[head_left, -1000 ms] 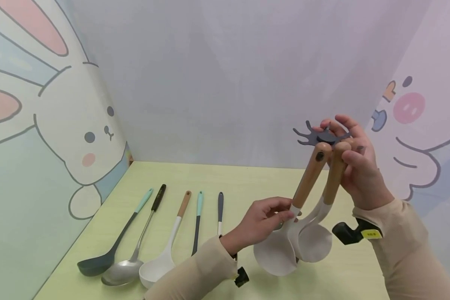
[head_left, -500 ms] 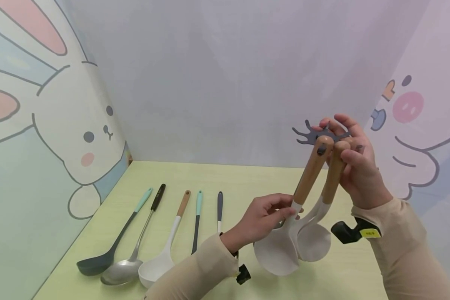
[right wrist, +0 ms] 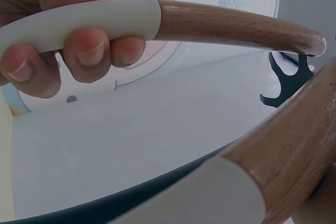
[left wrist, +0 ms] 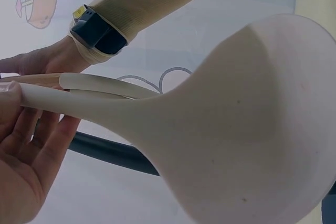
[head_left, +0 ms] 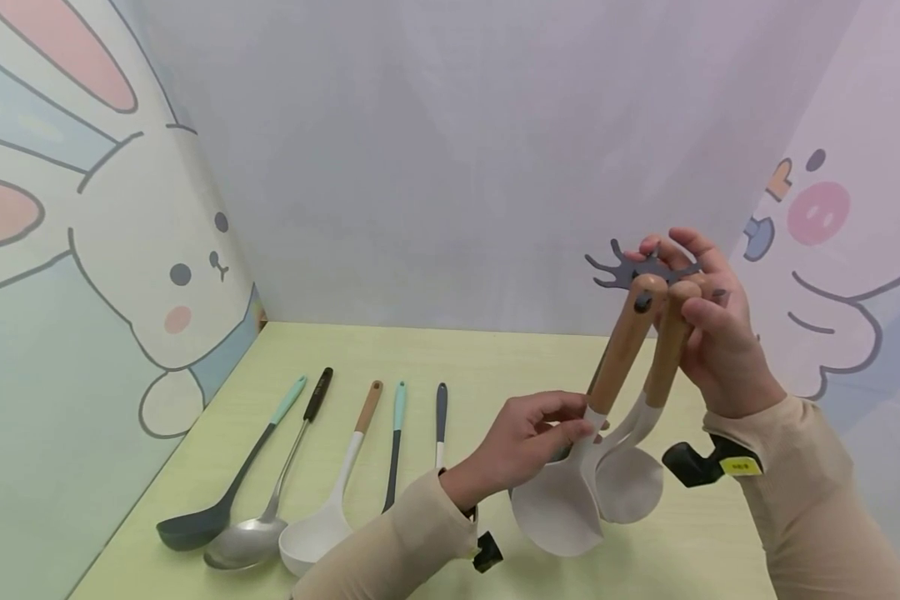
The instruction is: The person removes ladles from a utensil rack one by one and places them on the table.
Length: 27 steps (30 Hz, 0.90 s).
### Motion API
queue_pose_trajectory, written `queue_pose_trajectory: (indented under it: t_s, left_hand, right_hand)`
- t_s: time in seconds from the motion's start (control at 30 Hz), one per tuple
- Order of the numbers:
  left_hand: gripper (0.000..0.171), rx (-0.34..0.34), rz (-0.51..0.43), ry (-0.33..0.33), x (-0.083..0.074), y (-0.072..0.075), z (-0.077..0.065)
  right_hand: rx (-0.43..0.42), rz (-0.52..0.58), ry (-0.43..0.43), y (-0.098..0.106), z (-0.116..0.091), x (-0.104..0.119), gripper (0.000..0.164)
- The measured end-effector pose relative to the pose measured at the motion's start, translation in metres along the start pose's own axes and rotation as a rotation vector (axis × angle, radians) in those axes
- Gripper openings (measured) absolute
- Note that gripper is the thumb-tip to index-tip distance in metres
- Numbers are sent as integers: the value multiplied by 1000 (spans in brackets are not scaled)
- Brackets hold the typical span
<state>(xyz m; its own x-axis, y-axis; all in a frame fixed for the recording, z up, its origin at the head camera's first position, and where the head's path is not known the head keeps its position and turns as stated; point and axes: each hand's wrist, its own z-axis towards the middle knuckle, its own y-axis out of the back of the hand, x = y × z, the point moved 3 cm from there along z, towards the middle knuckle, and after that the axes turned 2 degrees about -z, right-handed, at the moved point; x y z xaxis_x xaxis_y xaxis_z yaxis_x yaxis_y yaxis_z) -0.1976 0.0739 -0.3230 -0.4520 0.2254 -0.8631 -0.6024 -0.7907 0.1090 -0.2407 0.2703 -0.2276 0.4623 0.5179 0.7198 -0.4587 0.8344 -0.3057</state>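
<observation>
In the head view my left hand (head_left: 532,442) pinches a white ladle (head_left: 558,508) by its neck, holding it bowl down with its wooden handle tilted up. The hole at the handle's end sits right at a hook of a dark grey utensil rack (head_left: 618,273). My right hand (head_left: 723,342) grips the rack's top together with a second wooden handle (head_left: 667,354), thumb on that handle, fingers behind the hooks. A smaller white bowl (head_left: 630,487) hangs below. The left wrist view shows the ladle's bowl (left wrist: 252,124) up close. The rack's dark stand (left wrist: 113,150) is mostly hidden.
On the pale yellow table (head_left: 495,358), a dark ladle (head_left: 195,529), a steel spoon (head_left: 243,543), a white ladle (head_left: 315,533), a mint-handled utensil (head_left: 397,412) and a grey-handled one (head_left: 441,412) lie in a row. My left forearm covers some lower ends. Cartoon-printed curtains stand around.
The left hand's ladle has risen slightly, bringing the handle's hole up over the hook, then dipped a touch. My right hand stays in place at the rack's top.
</observation>
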Motion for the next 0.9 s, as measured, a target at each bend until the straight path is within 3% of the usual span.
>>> queue_pose_trajectory:
  t_s: [0.5,0.73,0.9]
  left_hand:
    - [24,8,-1,-50,-4,3,-7]
    - [23,-4,15,-87,-4,7,-10]
    - [24,-30,11,-56,-4,12,-11]
  right_hand:
    - [-8,25,-16,-6,-2,3,62]
    - [-73,0,-30,-10,-4,3,59]
    - [-86,-4,-42,-10,-4,3,60]
